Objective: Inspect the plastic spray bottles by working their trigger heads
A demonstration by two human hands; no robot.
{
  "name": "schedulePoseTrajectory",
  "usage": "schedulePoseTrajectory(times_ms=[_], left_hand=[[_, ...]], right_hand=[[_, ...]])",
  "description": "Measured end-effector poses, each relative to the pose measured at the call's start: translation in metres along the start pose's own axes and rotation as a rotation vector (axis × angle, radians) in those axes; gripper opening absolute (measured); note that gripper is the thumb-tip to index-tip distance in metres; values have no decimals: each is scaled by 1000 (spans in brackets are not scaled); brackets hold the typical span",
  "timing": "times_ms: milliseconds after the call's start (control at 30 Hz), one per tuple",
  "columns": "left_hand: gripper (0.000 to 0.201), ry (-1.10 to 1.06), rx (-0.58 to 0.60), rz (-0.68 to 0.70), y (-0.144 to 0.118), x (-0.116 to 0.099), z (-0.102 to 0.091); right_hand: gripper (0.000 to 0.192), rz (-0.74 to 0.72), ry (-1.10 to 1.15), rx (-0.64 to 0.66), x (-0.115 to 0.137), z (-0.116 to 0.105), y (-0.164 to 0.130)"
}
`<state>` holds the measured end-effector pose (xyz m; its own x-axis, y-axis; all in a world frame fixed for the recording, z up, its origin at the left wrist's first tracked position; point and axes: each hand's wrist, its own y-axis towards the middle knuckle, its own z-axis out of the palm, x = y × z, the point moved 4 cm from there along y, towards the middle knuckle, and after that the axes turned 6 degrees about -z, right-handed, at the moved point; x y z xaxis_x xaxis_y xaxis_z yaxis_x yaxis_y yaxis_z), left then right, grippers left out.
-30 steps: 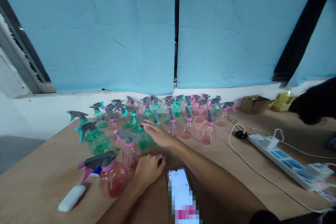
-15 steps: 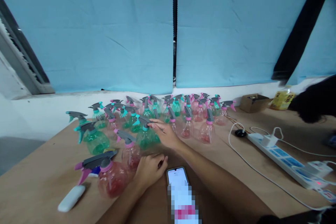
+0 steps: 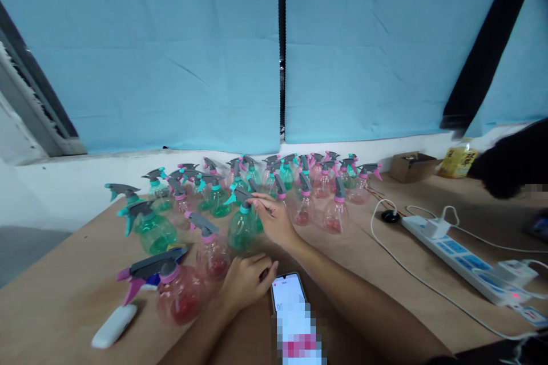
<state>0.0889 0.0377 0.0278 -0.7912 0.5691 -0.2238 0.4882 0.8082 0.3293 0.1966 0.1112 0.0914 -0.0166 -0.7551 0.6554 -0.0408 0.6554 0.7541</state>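
Green spray bottle (image 3: 241, 232), darker green low down, is pinched by the right hand (image 3: 276, 221), left hand (image 3: 247, 282) loosely curled.

A rounded, see-through green plastic spray bottle (image 3: 241, 234) with a grey head and turquoise collar and trigger stands roughly upright on the brown tabletop (image 3: 368, 274), trigger side facing left.

I see a flat, light-brown tabletop (image 3: 363, 259) bearing many standing round, see-through green plastic spray bottles (image 3: 156, 235) and round, see-through pink plastic spray bottles (image 3: 182, 297). Near me lie an oval white case (image 3: 114, 326) and a flat smartphone with a lit screen (image 3: 289, 286); to my right, a long white power strip (image 3: 454, 258), a small round black disc (image 3: 390, 217) and a brown cardboard box (image 3: 406, 171).
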Motion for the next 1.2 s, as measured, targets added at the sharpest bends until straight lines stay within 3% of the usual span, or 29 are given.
schedulePoseTrajectory(times_ms=[200,367,533,667,867,967,1200], left_hand=[[47,-4,-17,53,-1,-1,1],[46,-10,-3,44,0,3,2],[45,-11,4,8,3,5,1],[43,-26,7,-18,3,5,-1],[43,-82,-7,-69,4,7,-4],[43,-114,-7,-107,4,9,-5],[47,-214,21,-207,6,13,2]], right_hand=[[33,-6,-2,-2,3,-9,-2],[29,-20,-46,-31,1,-29,-8],[28,21,-75,-157,-10,-51,-20],[19,59,-59,-274,-22,-55,-27],[40,84,89,-309,-37,-51,-27],[40,104,89,-223,-40,-53,-25],[32,173,142,165,-42,-48,-18]])
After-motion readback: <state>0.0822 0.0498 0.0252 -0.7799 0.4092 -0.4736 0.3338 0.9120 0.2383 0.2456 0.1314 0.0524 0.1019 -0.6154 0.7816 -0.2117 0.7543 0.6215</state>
